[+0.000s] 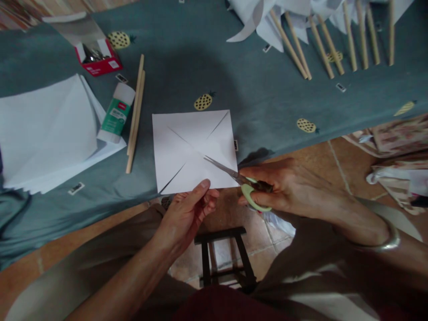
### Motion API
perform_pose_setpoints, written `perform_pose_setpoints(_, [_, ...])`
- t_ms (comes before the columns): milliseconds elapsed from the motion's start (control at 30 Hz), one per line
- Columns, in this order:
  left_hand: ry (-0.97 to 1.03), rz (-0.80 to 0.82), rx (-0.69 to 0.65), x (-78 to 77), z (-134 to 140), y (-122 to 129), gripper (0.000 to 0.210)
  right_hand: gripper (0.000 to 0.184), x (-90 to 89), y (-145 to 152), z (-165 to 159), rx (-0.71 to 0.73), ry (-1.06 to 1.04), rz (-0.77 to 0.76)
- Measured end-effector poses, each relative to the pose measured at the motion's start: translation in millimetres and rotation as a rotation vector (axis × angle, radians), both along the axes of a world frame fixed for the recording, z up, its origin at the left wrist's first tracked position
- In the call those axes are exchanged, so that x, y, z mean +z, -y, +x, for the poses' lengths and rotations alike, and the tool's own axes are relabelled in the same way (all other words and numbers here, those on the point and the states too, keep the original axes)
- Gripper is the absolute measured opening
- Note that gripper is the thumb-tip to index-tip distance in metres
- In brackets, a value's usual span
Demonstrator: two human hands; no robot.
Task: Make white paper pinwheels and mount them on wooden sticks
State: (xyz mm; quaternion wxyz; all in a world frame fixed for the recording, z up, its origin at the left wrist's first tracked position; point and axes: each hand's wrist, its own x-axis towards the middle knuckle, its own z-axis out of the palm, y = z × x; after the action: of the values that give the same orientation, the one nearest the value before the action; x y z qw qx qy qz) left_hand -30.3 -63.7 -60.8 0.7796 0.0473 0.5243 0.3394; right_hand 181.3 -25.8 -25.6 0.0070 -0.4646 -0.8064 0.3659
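A white sheet of paper point(174, 147) lies at the table's near edge, with diagonal slits running in from several corners toward its middle. My left hand point(190, 207) pinches its near edge, thumb on top and fingers beneath. In my right hand point(281, 185) is a pair of scissors point(252, 189) with light green handles. Their blades reach over the paper's near right corner, pointing toward its centre; they look nearly closed. Whether the lower blade is under the paper I cannot tell.
Left of the sheet lie two wooden sticks point(135, 120), a glue stick point(117, 113), a paper stack point(47, 133) and a red box point(100, 62) of small metal pieces. White paper pinwheels point(281, 22) on sticks lie at the far right. Below is a dark stool point(220, 234).
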Motion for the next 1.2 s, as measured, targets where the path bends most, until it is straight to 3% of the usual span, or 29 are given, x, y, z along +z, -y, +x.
perform_pose_setpoints(1200, [0.022, -0.004, -0.002, -3.0, 0.6, 1.6, 0.029, 0.025, -1.6, 4.6, 0.4, 0.012, 0.017, 0.045])
